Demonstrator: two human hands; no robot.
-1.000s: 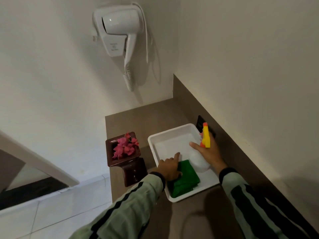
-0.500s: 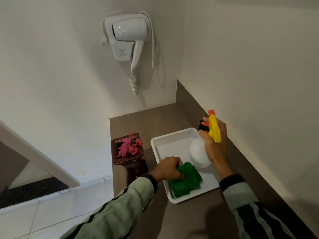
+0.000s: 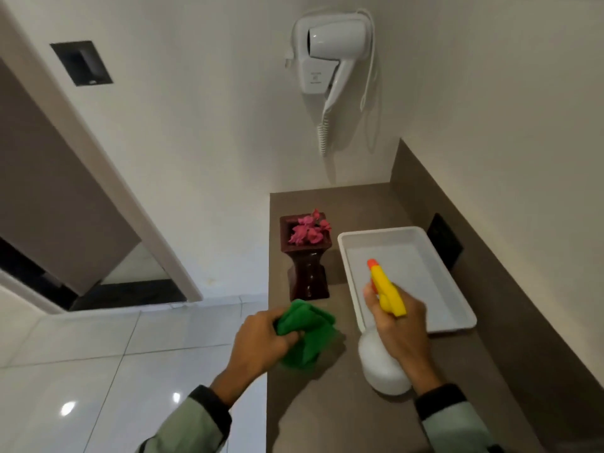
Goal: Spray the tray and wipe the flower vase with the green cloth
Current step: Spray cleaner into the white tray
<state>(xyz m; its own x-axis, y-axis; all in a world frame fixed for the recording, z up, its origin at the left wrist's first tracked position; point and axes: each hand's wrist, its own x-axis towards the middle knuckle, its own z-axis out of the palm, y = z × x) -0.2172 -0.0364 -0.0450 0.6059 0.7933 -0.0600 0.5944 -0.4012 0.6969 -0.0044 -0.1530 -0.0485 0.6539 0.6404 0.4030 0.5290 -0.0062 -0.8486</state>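
A green cloth point(image 3: 305, 333) is gripped in the left hand point(image 3: 261, 340), whose fingers are curled shut around the bunched fabric. The cloth is held at the near left edge of the brown surface point(image 3: 327, 416), just in front of the flower vase point(image 3: 309, 263) and apart from it. A spray bottle point(image 3: 384, 328) is clasped in the right hand point(image 3: 400, 331), the fingers being wrapped tightly around its neck below the yellow trigger head point(image 3: 387, 289). The orange nozzle tip point(image 3: 372, 263) is pointed away from the person and is seen over the near part of the white tray point(image 3: 457, 308). The white body of the bottle is seen below the hand, over the bare surface just in front of the tray's near rim.

The tray is set on the surface along the right-hand wall, with its long side running away from the person; nothing is seen lying in it. The vase, dark red-brown and upright, is placed just beside the tray's far left corner, and pink flowers point(image 3: 309, 228) are carried in its square mouth (whether vase and tray touch cannot be told). A dark wall socket point(image 3: 444, 240) is mounted on the backsplash just beyond the tray. A white hair dryer point(image 3: 330, 50) is hung in its holder on the far wall, with a coiled cord hanging below it. Pale glossy floor tiles point(image 3: 130, 354) are seen to the left of the surface. Pale green sleeves with dark cuffs are worn on both arms.
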